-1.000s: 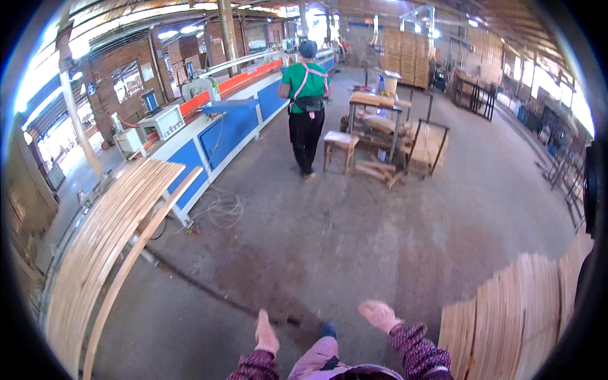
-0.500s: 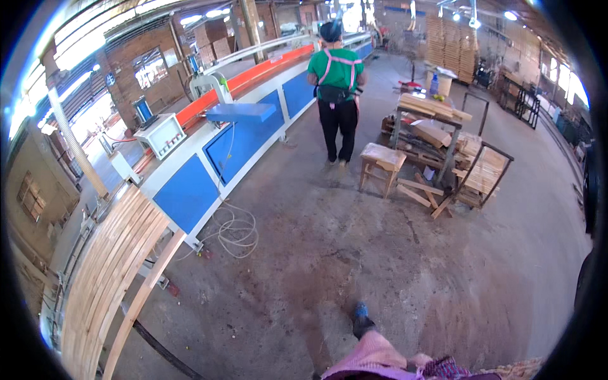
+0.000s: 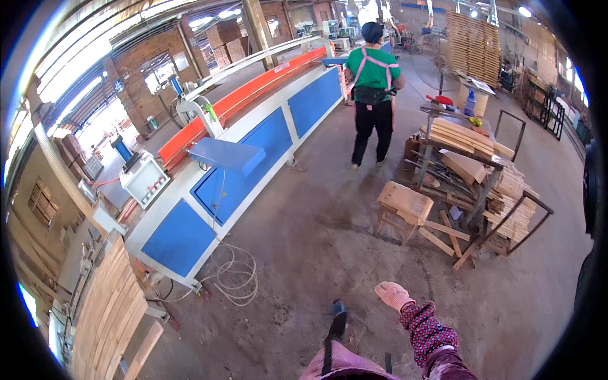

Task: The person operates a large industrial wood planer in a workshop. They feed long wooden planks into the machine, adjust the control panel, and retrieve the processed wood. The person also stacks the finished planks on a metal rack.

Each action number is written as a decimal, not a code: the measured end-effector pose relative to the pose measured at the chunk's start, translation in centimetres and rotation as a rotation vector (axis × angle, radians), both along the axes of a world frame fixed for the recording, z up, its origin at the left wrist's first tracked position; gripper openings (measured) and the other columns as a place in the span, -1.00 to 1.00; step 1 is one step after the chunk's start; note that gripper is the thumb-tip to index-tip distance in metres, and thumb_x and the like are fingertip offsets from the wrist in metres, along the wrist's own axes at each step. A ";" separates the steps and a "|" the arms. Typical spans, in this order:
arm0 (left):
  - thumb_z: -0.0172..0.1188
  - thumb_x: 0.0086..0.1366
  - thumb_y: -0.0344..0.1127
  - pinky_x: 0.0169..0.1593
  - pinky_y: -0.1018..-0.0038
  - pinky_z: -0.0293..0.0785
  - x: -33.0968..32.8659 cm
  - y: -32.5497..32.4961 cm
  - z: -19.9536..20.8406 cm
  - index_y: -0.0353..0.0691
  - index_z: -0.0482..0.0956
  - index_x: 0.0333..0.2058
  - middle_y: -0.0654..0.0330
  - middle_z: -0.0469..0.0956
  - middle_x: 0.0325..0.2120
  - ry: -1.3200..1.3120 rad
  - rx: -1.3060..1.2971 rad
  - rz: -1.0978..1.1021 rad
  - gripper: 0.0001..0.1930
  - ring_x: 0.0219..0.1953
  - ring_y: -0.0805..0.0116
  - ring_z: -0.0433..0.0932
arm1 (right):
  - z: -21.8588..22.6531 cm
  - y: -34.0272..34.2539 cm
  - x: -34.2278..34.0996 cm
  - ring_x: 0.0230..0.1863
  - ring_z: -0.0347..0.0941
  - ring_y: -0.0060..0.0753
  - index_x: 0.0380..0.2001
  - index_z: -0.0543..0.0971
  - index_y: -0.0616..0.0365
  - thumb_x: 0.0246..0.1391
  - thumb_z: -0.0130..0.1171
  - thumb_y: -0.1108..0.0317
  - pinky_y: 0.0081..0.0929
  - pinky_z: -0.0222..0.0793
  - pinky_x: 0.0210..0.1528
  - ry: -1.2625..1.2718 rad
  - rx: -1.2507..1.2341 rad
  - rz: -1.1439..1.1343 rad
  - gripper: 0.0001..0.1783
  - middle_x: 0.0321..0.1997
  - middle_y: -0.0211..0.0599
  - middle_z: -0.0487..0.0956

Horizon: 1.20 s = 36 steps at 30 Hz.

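A right hand (image 3: 394, 296) near a stool (image 3: 405, 201).
I can't tell if its fingers curl, or the unseen left hand's; boards (image 3: 459, 135) lie by the worktop's (image 3: 492, 163) edge.

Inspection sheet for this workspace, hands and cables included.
Surface: floor with dark patches.
Job's things: wooden stool upright ahead of the right hand; planks side by side at lower left.
Clutter: loose wood pieces on the floor beside the stool; boards piled on the metal-framed table.
Hands: right shows nothing held, above the floor; left out of view.
Cables: pale line looped on the floor by the blue-panelled machine; cable or hose, cannot tell.
Surroundings: person in green top beside the machine, back turned; tall wood stack behind.
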<state>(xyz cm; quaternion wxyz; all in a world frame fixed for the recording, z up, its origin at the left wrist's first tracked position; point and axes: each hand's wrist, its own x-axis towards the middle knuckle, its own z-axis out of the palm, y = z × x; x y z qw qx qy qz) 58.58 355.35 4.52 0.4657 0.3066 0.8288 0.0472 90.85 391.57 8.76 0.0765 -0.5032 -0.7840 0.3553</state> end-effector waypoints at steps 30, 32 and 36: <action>0.04 0.33 0.04 -0.03 0.26 0.51 -11.1 58.3 -14.9 -0.15 0.67 -0.07 0.01 0.67 -0.13 -0.370 0.230 0.620 -0.56 -0.10 0.14 0.63 | -8.5 65.6 -17.2 -0.07 0.57 0.09 -0.22 0.64 0.06 0.17 -0.01 0.25 -0.05 0.50 -0.03 -0.262 0.199 0.605 -0.73 -0.23 0.02 0.62; 0.05 0.33 0.09 0.00 0.29 0.50 -12.0 61.7 -14.0 -0.15 0.66 -0.04 0.02 0.66 -0.10 -0.468 0.274 0.816 -0.52 -0.05 0.17 0.62 | -7.6 69.7 -20.0 -0.07 0.57 0.07 -0.23 0.63 0.06 0.18 -0.02 0.28 -0.05 0.50 -0.04 -0.244 0.205 0.574 -0.76 -0.26 0.00 0.62; 0.07 0.28 0.17 0.03 0.25 0.49 -14.9 68.1 -9.8 -0.17 0.64 -0.03 -0.06 0.64 -0.09 -0.247 -0.031 0.688 -0.45 0.03 0.08 0.60 | -4.6 72.6 -26.6 -0.06 0.56 0.07 -0.24 0.63 0.05 0.17 -0.02 0.31 -0.04 0.50 -0.06 -0.284 -0.034 0.333 -0.76 -0.26 0.03 0.61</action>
